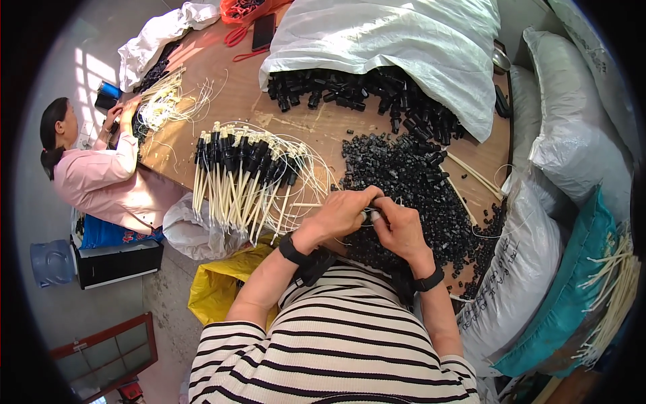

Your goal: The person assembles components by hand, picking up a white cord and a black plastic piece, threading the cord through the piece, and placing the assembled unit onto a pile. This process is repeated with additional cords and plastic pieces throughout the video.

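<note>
Intently, I kept both hands together over the near left side of a heap of small black parts (434, 198), which spread across a wooden tabletop (250, 101). My left hand (344, 214) met my right hand (402, 227) at the fingertips, fingers bent and thumbs drawn in; both seemed to be pinching something small, but my own fingers hid most of it, and I could not tell what it was or which hand had the firmer grip. A cream rod (307, 205) showed just left of my left hand, at the heap's left edge; whether I held it was unclear. Farther left of the heap lay a bundle of cream rods with black sleeves (229, 168). Beyond the heap, larger black fittings (323, 91) spilled from the mouth of a white woven sack (383, 34). A pair of pale rods (474, 175) lay along the heap's far right side, and to the right of it bulged a teal sack (562, 289). Well to the heap's left, a co-worker in a pink shirt (94, 175) sat with hands near a tangle of pale wires (161, 111).
</note>
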The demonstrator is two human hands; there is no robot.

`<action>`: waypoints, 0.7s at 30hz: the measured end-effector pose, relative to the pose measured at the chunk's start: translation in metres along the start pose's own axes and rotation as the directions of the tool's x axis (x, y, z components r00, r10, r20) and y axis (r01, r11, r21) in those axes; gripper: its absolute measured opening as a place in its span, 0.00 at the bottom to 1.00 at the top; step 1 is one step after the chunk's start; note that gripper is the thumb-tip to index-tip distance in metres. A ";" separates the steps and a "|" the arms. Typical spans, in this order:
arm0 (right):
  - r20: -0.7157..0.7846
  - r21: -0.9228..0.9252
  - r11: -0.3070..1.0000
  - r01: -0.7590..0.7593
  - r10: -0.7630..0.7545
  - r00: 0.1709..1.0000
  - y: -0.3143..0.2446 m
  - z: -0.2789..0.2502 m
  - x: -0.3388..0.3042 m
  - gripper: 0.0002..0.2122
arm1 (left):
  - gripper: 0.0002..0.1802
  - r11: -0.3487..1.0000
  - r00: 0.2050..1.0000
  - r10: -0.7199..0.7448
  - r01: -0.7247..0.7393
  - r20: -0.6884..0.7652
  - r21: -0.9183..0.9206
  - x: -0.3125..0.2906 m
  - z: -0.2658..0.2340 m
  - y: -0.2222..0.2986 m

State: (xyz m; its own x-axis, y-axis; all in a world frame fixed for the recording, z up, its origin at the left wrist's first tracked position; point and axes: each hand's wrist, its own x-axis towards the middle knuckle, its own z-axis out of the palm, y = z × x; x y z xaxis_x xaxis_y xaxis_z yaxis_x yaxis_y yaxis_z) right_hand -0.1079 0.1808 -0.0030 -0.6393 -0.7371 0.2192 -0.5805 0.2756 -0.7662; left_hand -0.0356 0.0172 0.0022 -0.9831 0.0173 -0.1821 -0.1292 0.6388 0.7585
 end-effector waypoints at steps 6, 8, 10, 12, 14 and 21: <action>0.019 -0.132 0.991 0.035 -0.032 0.999 0.006 0.008 -0.006 0.07 | 0.16 0.950 0.878 0.282 -0.311 -0.387 -0.013 0.000 -0.002 -0.013; -0.044 -0.079 0.995 0.061 -0.064 0.997 0.003 0.009 -0.004 0.09 | 0.07 0.911 0.806 0.385 -0.409 -0.449 0.048 -0.001 -0.003 -0.011; -0.028 0.001 0.998 0.058 -0.058 0.998 0.005 0.010 -0.004 0.08 | 0.07 0.901 0.784 0.387 -0.434 -0.486 0.017 -0.003 -0.003 -0.012; -0.015 0.081 0.995 0.049 -0.048 0.999 0.005 0.012 -0.006 0.07 | 0.08 0.875 0.760 0.433 -0.484 -0.485 0.022 -0.005 -0.004 -0.012; 0.006 -0.047 0.999 0.010 -0.009 1.000 0.005 0.015 -0.008 0.05 | 0.08 0.891 0.793 0.409 -0.453 -0.450 0.012 0.001 -0.004 -0.018; -0.118 0.023 0.984 -0.177 0.178 0.977 0.009 0.013 -0.001 0.04 | 0.17 0.959 0.796 0.167 0.006 -0.581 0.285 0.066 -0.027 -0.091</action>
State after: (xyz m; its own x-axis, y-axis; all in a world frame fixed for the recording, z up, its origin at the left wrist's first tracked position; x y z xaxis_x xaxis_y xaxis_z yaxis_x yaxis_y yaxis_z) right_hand -0.1059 0.1758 -0.0183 -0.7873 -0.5983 0.1490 -0.4470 0.3874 -0.8063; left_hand -0.0921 -0.0601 -0.0621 -0.8798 -0.3264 0.3457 -0.0931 0.8313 0.5480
